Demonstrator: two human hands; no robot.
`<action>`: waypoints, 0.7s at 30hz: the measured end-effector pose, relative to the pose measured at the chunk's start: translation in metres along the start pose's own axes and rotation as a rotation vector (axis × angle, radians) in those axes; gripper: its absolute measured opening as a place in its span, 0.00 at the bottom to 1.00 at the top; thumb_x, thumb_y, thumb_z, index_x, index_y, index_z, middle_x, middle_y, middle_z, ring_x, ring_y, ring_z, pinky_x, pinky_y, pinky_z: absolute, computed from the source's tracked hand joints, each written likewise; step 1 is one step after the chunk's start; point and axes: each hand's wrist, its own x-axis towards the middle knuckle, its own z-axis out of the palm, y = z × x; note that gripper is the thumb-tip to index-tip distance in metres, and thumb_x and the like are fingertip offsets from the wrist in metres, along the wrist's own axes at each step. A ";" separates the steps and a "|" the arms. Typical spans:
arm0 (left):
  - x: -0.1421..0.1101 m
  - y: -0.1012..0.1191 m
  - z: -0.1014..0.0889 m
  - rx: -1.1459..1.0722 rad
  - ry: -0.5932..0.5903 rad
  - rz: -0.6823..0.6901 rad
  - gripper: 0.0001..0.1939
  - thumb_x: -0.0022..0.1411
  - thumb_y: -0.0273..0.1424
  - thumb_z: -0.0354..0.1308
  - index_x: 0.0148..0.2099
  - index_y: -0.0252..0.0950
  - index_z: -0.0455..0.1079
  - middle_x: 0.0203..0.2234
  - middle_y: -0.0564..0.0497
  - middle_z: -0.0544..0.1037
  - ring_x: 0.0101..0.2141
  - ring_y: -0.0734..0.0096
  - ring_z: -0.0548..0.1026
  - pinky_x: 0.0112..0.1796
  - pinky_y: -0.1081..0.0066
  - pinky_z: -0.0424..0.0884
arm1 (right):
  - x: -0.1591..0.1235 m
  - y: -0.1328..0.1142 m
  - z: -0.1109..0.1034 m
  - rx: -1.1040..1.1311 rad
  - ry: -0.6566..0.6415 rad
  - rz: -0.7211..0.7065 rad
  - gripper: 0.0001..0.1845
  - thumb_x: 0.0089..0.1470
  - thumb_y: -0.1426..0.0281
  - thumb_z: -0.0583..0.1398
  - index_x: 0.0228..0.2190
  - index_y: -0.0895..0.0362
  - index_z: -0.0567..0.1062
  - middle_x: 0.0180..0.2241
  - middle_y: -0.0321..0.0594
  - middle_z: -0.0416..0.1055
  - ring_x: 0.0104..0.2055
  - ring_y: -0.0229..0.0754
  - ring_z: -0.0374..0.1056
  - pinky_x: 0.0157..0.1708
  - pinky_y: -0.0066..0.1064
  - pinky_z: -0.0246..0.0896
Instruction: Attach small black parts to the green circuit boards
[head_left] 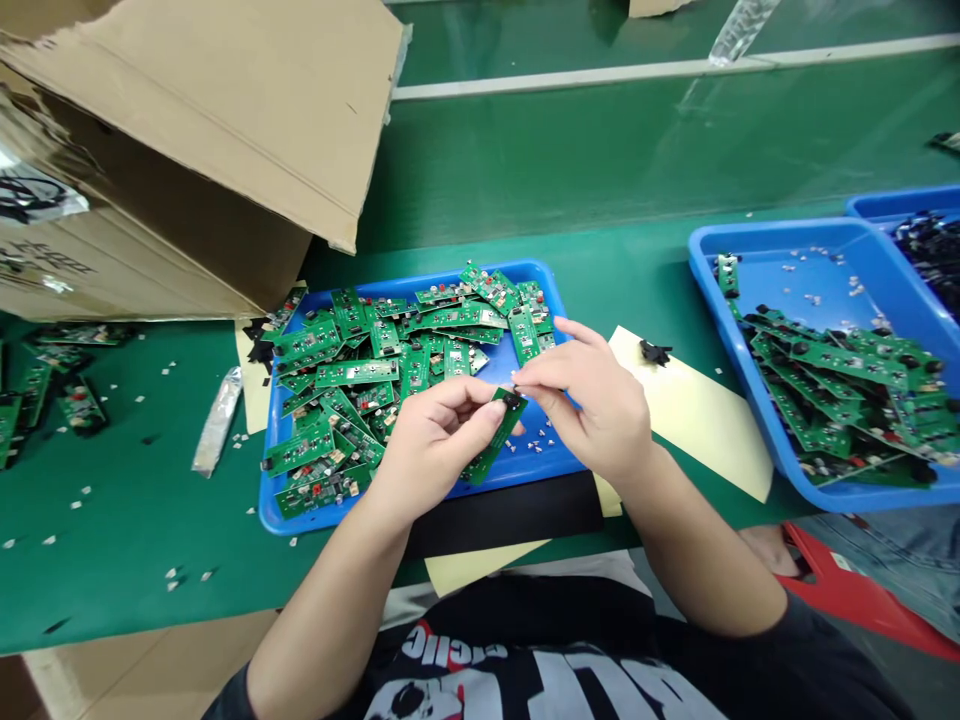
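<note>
A green circuit board [489, 448] is pinched between the thumb and fingers of my left hand [442, 432], tilted above the near side of a blue tray [555, 300]. At the board's upper end, by a small black part [511, 398], the thumb and forefinger of my right hand [592, 400] are pressed together. Whatever the right fingertips hold is too small to name. Many more green circuit boards [356, 373] lie heaped in the tray, and small pale bits [534, 440] are scattered on its floor.
To the right, another blue tray [709, 300] holds a pile of boards. An open cardboard box [247, 110] leans at the back left. Cream paper [697, 420] bears a small black cluster [655, 352]. A clear plastic packet [217, 422] and loose boards [81, 405] lie left.
</note>
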 end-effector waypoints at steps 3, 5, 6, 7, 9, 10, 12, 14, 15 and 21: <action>0.000 0.001 -0.002 -0.047 -0.099 -0.059 0.12 0.56 0.38 0.60 0.28 0.35 0.68 0.20 0.52 0.74 0.20 0.74 0.70 0.21 0.75 0.64 | -0.001 0.001 0.002 0.018 -0.015 -0.064 0.10 0.60 0.74 0.53 0.31 0.52 0.73 0.31 0.35 0.76 0.34 0.38 0.73 0.55 0.47 0.61; 0.000 0.002 -0.003 -0.087 -0.146 -0.070 0.12 0.57 0.39 0.60 0.29 0.35 0.68 0.21 0.51 0.75 0.22 0.73 0.72 0.22 0.75 0.66 | -0.002 0.002 0.003 0.075 -0.010 -0.082 0.10 0.60 0.74 0.53 0.33 0.52 0.73 0.37 0.39 0.74 0.34 0.37 0.73 0.53 0.46 0.64; 0.000 0.002 -0.003 -0.102 -0.155 -0.065 0.12 0.57 0.39 0.60 0.30 0.35 0.68 0.22 0.51 0.76 0.24 0.72 0.73 0.24 0.74 0.67 | -0.002 0.001 0.003 0.107 -0.007 -0.080 0.09 0.59 0.74 0.54 0.35 0.52 0.74 0.41 0.41 0.73 0.34 0.37 0.72 0.51 0.45 0.66; 0.000 0.002 -0.003 -0.109 -0.150 -0.051 0.12 0.57 0.39 0.60 0.30 0.36 0.69 0.22 0.50 0.76 0.25 0.71 0.74 0.25 0.74 0.68 | -0.002 0.001 0.003 0.135 -0.003 -0.072 0.09 0.59 0.74 0.54 0.37 0.52 0.74 0.46 0.43 0.70 0.34 0.37 0.72 0.49 0.45 0.67; -0.001 0.002 -0.003 -0.101 -0.099 -0.008 0.12 0.57 0.39 0.60 0.29 0.36 0.68 0.22 0.51 0.75 0.24 0.72 0.73 0.25 0.74 0.68 | -0.003 0.000 0.001 0.167 0.011 -0.042 0.14 0.59 0.73 0.55 0.45 0.49 0.72 0.55 0.45 0.62 0.35 0.38 0.72 0.47 0.45 0.68; -0.001 0.002 -0.003 -0.081 -0.066 0.016 0.12 0.57 0.39 0.60 0.28 0.36 0.68 0.21 0.52 0.74 0.22 0.74 0.71 0.23 0.75 0.67 | -0.003 -0.001 0.001 0.176 0.019 -0.024 0.18 0.59 0.72 0.55 0.50 0.47 0.69 0.57 0.45 0.60 0.38 0.40 0.73 0.48 0.46 0.68; -0.002 0.000 -0.002 -0.014 -0.018 0.058 0.11 0.57 0.37 0.60 0.27 0.36 0.68 0.19 0.54 0.72 0.19 0.78 0.67 0.20 0.77 0.63 | -0.004 -0.001 -0.001 0.208 0.026 0.013 0.23 0.60 0.68 0.53 0.57 0.44 0.62 0.59 0.44 0.59 0.43 0.44 0.72 0.51 0.49 0.65; -0.003 -0.003 -0.001 0.070 0.000 0.089 0.08 0.57 0.35 0.60 0.30 0.36 0.71 0.20 0.53 0.74 0.19 0.78 0.67 0.20 0.77 0.63 | -0.004 0.000 -0.001 0.282 0.019 0.068 0.25 0.61 0.62 0.52 0.59 0.44 0.58 0.58 0.44 0.61 0.46 0.46 0.71 0.52 0.49 0.64; -0.004 -0.004 0.000 0.107 0.006 0.111 0.07 0.57 0.35 0.60 0.32 0.36 0.73 0.22 0.52 0.75 0.20 0.76 0.68 0.21 0.76 0.64 | -0.004 0.001 -0.002 0.328 0.026 0.115 0.25 0.62 0.59 0.51 0.59 0.45 0.58 0.57 0.44 0.63 0.47 0.46 0.71 0.51 0.48 0.65; -0.003 -0.009 -0.003 0.265 0.057 0.338 0.12 0.58 0.35 0.62 0.44 0.41 0.75 0.33 0.49 0.80 0.31 0.69 0.74 0.30 0.71 0.70 | 0.002 0.010 -0.003 0.706 0.036 0.653 0.37 0.60 0.47 0.34 0.51 0.56 0.66 0.41 0.48 0.75 0.40 0.43 0.74 0.41 0.38 0.70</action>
